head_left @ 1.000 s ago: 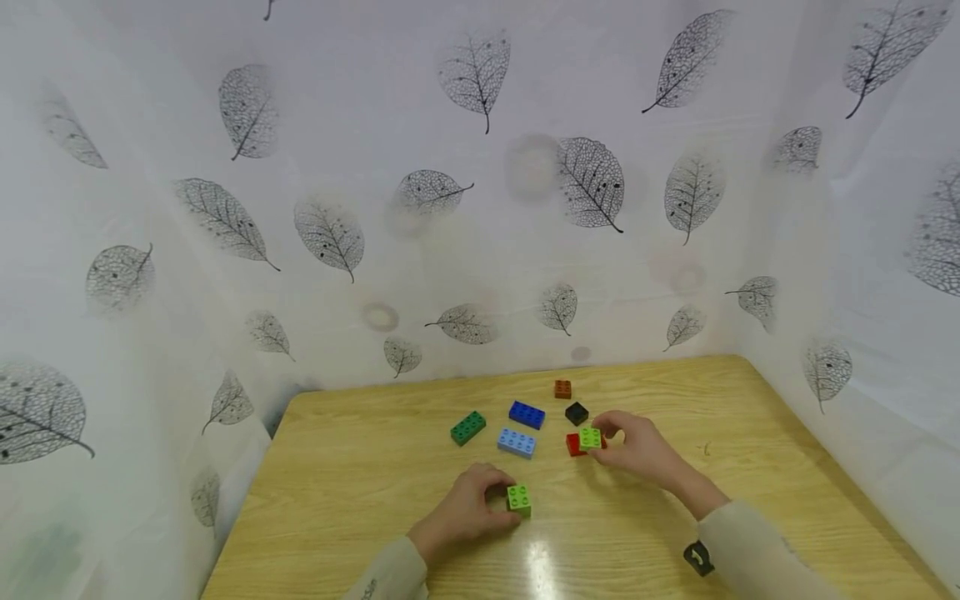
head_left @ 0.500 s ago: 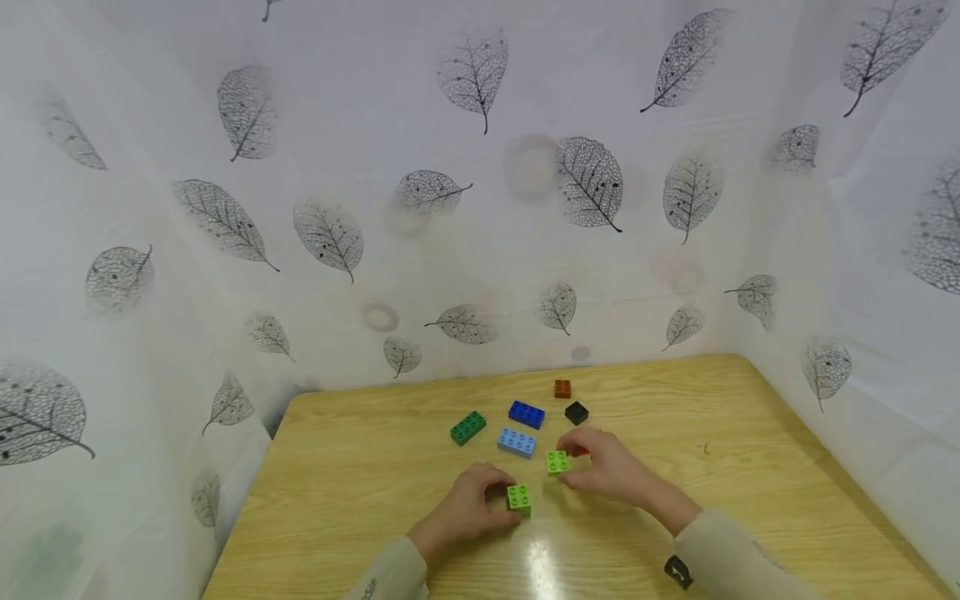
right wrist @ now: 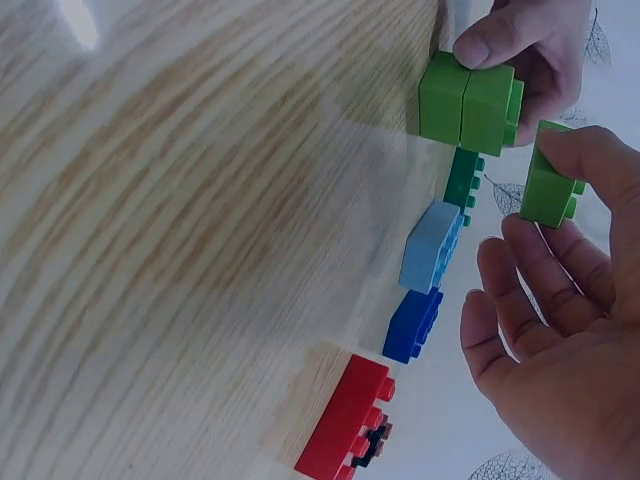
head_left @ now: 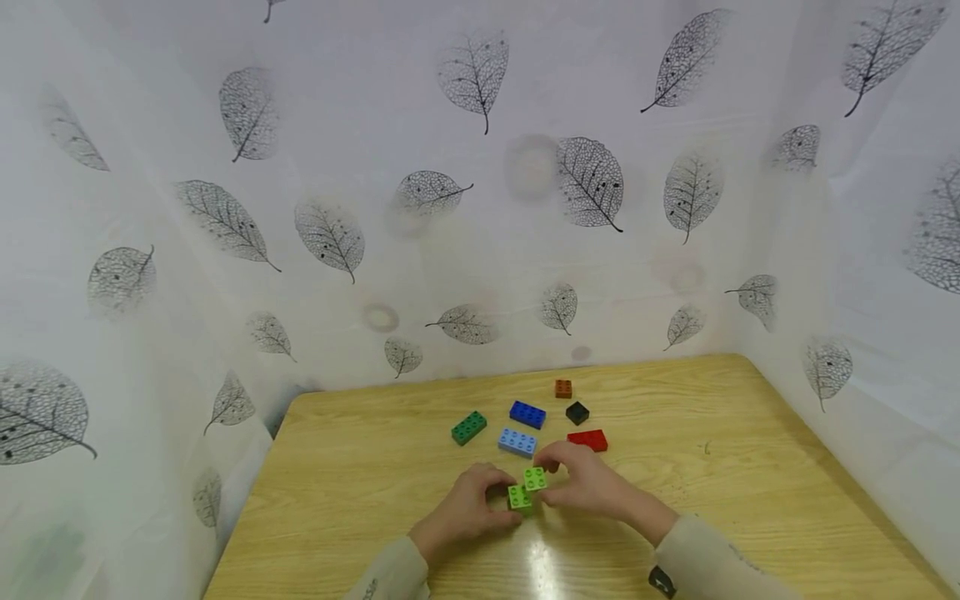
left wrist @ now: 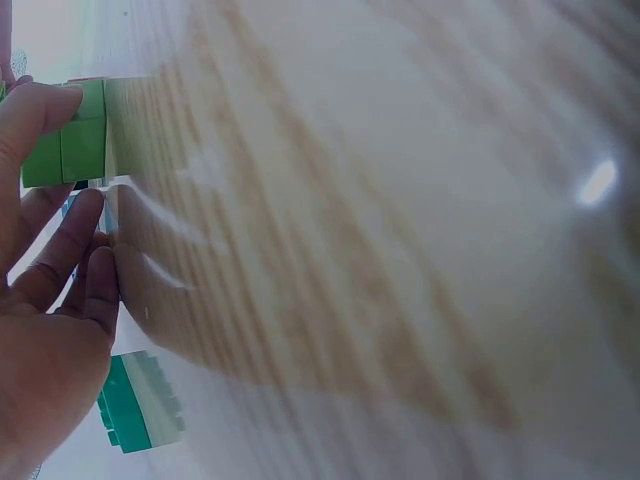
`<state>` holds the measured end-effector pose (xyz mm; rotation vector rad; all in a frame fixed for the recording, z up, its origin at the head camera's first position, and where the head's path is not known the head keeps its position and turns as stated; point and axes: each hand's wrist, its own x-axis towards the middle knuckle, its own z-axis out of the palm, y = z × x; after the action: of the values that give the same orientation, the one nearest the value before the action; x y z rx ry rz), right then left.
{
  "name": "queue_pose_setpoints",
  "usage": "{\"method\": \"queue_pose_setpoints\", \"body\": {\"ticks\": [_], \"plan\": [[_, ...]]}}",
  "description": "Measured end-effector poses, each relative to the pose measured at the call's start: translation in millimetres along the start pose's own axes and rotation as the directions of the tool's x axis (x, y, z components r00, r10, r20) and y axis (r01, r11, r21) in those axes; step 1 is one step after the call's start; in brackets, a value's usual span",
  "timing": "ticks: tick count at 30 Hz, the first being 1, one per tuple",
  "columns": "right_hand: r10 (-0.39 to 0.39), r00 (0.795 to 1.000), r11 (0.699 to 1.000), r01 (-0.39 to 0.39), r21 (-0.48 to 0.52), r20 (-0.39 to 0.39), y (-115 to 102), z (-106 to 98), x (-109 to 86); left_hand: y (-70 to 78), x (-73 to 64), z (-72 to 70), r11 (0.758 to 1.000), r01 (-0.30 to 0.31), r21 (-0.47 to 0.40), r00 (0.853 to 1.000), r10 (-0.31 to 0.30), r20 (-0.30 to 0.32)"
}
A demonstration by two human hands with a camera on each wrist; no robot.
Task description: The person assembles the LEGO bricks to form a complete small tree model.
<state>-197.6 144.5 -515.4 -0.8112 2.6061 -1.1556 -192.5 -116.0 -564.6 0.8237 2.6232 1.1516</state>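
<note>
My left hand [head_left: 467, 504] holds a stack of two lime-green building bricks [right wrist: 468, 105] upright on the table, thumb on one side and fingers on the other. In the left wrist view the thumb lies flat along the stack [left wrist: 70, 140]. My right hand [head_left: 592, 483] pinches a single lime-green brick [right wrist: 547, 185] between thumb and fingertips, studs up. That brick is just above and to the right of the stack, apart from it in the right wrist view. The other fingers of the right hand are loosely curved.
Beyond the hands on the wooden table [head_left: 345, 467] lie a dark green brick [head_left: 468, 427], a light blue brick [head_left: 517, 442], a dark blue brick [head_left: 527, 414], a red brick [head_left: 588, 440], a black brick [head_left: 577, 412] and a brown brick [head_left: 563, 388]. A leaf-print curtain [head_left: 510, 250] surrounds the table.
My right hand has carried its lime-green brick leftward and nearer, from over the red brick to beside the stack, uncovering the red brick. The left hand has stayed in place.
</note>
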Motion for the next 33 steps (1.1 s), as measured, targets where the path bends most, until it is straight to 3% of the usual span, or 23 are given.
{"method": "queue_pose_setpoints", "body": {"ticks": [15,33], "plan": [[-0.066,0.997,0.997,0.068,-0.035,0.045,-1.7,17.0,4.7,5.3,0.1,-0.6,0.998,0.043,-0.050,0.999,-0.042,0.018],[-0.075,0.995,0.997,0.076,-0.022,0.062,-4.2,20.1,8.1,2.4,0.4,0.2,0.999,0.005,-0.040,1.000,-0.005,0.002]]}}
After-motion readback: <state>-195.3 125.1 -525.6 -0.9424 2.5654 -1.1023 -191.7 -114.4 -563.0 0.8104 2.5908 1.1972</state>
